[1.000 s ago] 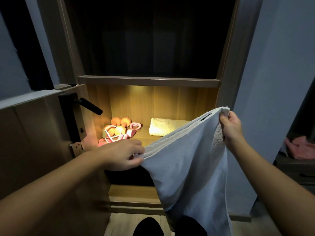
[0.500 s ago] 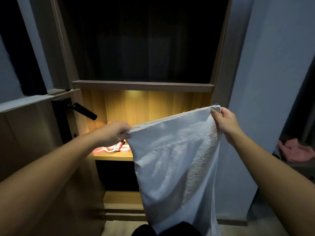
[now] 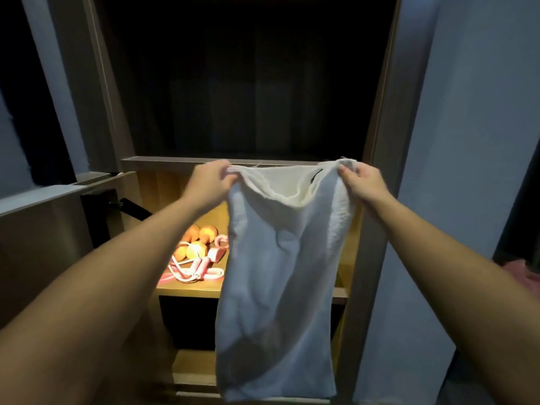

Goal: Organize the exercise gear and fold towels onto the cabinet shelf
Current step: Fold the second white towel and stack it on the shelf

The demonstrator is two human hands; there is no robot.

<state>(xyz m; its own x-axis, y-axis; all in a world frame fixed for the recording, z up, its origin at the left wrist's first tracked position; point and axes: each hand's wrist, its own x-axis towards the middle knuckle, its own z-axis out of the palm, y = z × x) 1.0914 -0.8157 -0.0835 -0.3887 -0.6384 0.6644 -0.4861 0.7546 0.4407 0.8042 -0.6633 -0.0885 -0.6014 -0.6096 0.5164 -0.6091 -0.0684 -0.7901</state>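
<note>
1. One cabinet (image 3: 377, 112) fills my view. It has a dark upper bay, one lit shelf (image 3: 190, 290) below that, and a darker bay underneath.
2. One pale towel (image 3: 277, 273) hangs in the air in front of the shelf's right half. It is held by its top edge and is not yet on the shelf. A second ago it was stretched wide and slanted between hands far apart. Now the hands have drawn closer and risen to the lip above the lit shelf. The top edge sags in layers and the cloth drops long and narrow. I judge the lengthwise fold is made and more folds remain before shelving. The rolled towel I saw on the shelf a second ago is now hidden behind this one.
3. Two bare hands are in view. The left hand (image 3: 211, 182) has its fingers clenched round the towel's top left corner. The right hand (image 3: 362, 182) pinches the top right corner between thumb and fingers.
4. The gear sits on the shelf's left half. I count four orange knobs, which I take to be two dumbbells (image 3: 195, 249). One pink-and-white rope (image 3: 193, 271) is coiled in front of them. One pink grip (image 3: 221, 239) lies just beside the towel's edge.
5. One black handle (image 3: 131, 210) sticks out from the open door at left.
6. One pink cloth (image 3: 526, 276) shows at the far right edge, too dim to identify.
</note>
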